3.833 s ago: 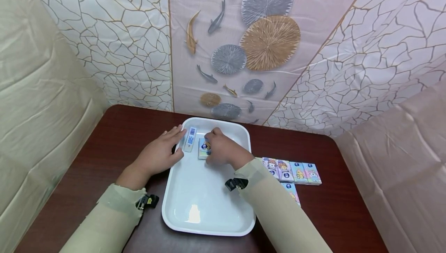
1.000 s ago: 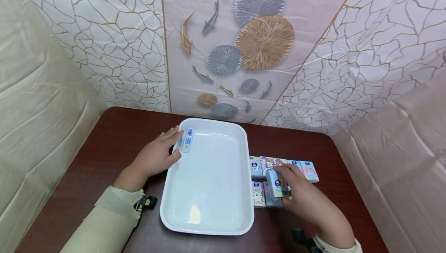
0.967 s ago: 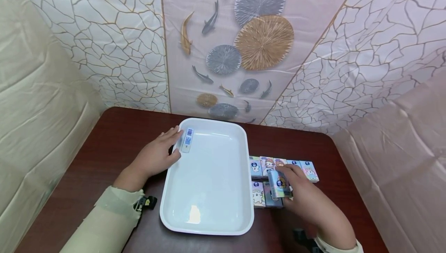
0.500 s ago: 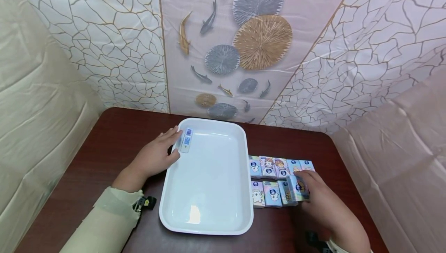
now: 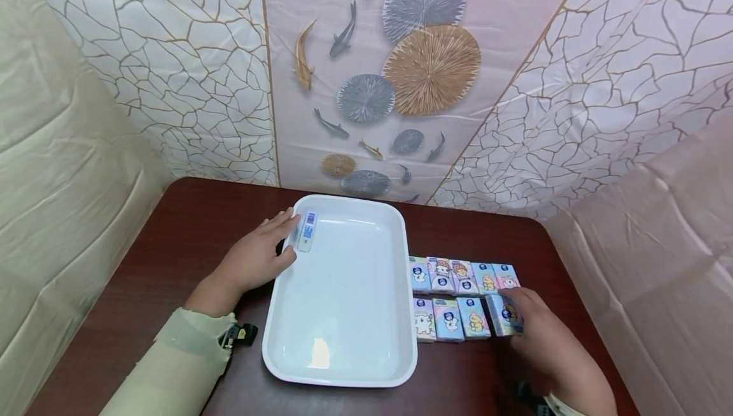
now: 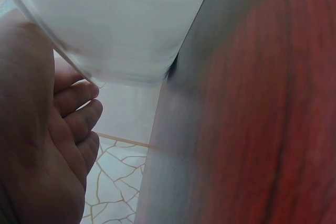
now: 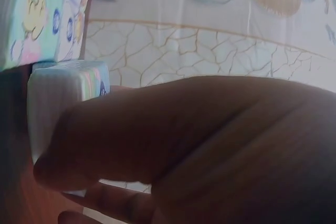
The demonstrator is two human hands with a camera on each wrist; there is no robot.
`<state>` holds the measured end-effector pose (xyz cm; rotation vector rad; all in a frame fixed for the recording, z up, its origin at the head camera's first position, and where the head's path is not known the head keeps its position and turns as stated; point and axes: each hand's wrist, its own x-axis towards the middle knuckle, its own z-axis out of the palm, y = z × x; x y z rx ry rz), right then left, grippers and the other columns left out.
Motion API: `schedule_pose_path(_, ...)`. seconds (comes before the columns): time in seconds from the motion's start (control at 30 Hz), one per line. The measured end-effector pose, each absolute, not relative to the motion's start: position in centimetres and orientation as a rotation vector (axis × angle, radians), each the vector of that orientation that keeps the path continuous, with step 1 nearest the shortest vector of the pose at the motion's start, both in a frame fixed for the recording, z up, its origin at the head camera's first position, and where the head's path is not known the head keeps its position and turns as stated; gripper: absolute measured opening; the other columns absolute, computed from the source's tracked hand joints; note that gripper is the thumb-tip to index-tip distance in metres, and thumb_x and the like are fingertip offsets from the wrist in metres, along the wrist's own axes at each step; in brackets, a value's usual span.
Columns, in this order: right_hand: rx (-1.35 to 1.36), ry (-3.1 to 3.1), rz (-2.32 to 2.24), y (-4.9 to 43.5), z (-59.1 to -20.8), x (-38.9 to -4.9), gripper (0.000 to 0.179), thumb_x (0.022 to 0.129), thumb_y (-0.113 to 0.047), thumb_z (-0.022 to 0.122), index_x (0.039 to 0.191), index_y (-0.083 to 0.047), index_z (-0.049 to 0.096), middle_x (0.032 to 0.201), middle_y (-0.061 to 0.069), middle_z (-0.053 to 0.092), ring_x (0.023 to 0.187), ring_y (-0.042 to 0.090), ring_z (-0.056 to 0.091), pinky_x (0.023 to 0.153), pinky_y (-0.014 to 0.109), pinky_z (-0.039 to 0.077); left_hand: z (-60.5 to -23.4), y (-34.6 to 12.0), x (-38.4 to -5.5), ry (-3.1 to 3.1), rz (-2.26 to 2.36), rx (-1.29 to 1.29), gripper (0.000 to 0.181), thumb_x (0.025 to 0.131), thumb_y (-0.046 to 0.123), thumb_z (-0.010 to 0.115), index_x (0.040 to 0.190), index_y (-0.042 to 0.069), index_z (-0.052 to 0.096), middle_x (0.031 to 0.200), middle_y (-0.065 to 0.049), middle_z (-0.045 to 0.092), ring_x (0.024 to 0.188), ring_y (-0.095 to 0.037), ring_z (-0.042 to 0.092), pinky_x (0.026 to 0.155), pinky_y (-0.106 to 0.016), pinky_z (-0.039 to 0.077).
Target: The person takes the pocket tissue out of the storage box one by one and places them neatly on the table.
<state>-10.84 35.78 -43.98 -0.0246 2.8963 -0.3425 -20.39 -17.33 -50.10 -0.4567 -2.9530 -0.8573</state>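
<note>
My right hand (image 5: 544, 333) holds a small blue tissue pack (image 5: 502, 315) with a cartoon print, thumb on the near side. It is at the right end of the front row, a narrow gap from the neighbouring tissue pack (image 5: 473, 318). In the right wrist view, the held pack's plain white side (image 7: 50, 114) shows, partly covered by the thumb. My left hand (image 5: 254, 257) rests with spread, relaxed fingers on the left rim of a white tray (image 5: 343, 314). From the left wrist, its fingers lie against the tray's outer wall (image 6: 121, 30).
Behind the front row stands a back row of several tissue packs (image 5: 462, 277), right of the tray. A barcode label (image 5: 307, 231) sticks inside the tray's upper left. Dark red-brown tabletop (image 5: 475, 228) surrounds everything, with patterned cloth (image 5: 366, 149) hanging behind.
My right hand has carried the tissue pack out of the tray, over the front row and rightward to that row's end, where it has come lower. My left hand stays on the tray's rim.
</note>
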Motion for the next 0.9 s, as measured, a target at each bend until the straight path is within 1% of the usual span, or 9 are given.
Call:
schedule_pose_path(0.17,0.004,2.87,-0.345,36.5,-44.8,-11.2,0.079,0.075,0.006,0.076,0.149,-0.005,0.05,0.15,0.029,0.042,0.124,0.042,0.05,0.101,0.062,0.05,-50.1,-17.3,-20.4,-2.953,-0.858,-0.461,0.07,0.101,0.038,0.054,0.166,0.022,0.034,0.175,0.001,0.026,0.162,-0.024,0.027,0.13,-0.053,0.025)
schedule_pose_path(0.33,-0.013,2.834,-0.344,36.6,-45.7,-11.7,0.079,0.074,0.005,0.077,0.148,-0.005,0.052,0.15,0.03,0.045,0.119,0.04,0.052,0.091,0.051,0.052,-50.1,-17.4,-20.4,-2.946,-0.863,-0.469,0.07,0.101,0.036,0.054,0.166,0.021,0.034,0.175,0.0,0.026,0.162,-0.025,0.027,0.129,-0.054,0.025)
schedule_pose_path(0.43,-0.028,2.822,-0.344,36.5,-46.1,-11.9,0.08,0.073,0.005,0.078,0.149,-0.003,0.052,0.149,0.03,0.046,0.118,0.039,0.053,0.089,0.048,0.051,-50.1,-17.4,-20.5,-2.943,-0.865,-0.459,0.069,0.101,0.036,0.055,0.166,0.022,0.035,0.174,0.0,0.027,0.161,-0.026,0.028,0.129,-0.054,0.026)
schedule_pose_path(0.67,-0.031,2.808,-0.36,36.4,-46.6,-12.1,0.082,0.074,0.005,0.08,0.15,-0.001,0.051,0.151,0.029,0.046,0.123,0.039,0.052,0.096,0.052,0.051,-50.2,-17.4,-20.5,-2.94,-0.874,-0.459,0.07,0.101,0.036,0.056,0.166,0.022,0.035,0.174,-0.001,0.027,0.16,-0.029,0.031,0.129,-0.054,0.027)
schedule_pose_path(0.9,-0.023,2.809,-0.364,36.5,-47.2,-12.1,0.082,0.073,0.004,0.081,0.15,-0.001,0.052,0.151,0.029,0.046,0.124,0.039,0.052,0.098,0.053,0.051,-50.3,-17.4,-20.6,-2.941,-0.868,-0.464,0.069,0.101,0.036,0.055,0.166,0.022,0.035,0.174,0.0,0.027,0.16,-0.029,0.03,0.129,-0.054,0.027)
